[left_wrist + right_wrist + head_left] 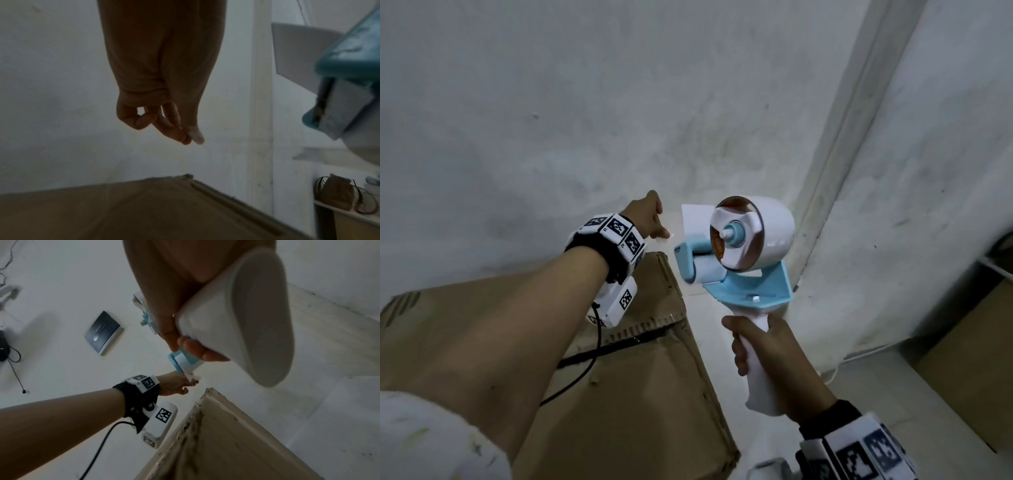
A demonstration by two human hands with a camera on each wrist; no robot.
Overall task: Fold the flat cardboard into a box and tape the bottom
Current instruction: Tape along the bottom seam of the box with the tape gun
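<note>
A brown cardboard box (640,394) sits low in the head view, flaps closed along a dark seam, and shows again from the wrists (144,211) (226,443). My right hand (746,353) grips the white handle of a blue and white tape dispenser (739,246), held upright above the box's right edge. My left hand (654,222) reaches over the box's far corner, just left of the dispenser's mouth. Its thumb and fingertips (185,138) pinch a pale tape end (192,378) coming from the blue roller.
A pale trim strip (835,171) runs up the grey wall behind the dispenser. More cardboard (969,359) stands at the right edge. A shelf with a brown bag (333,198) is at the right. A dark booklet (102,332) and cables lie on the floor.
</note>
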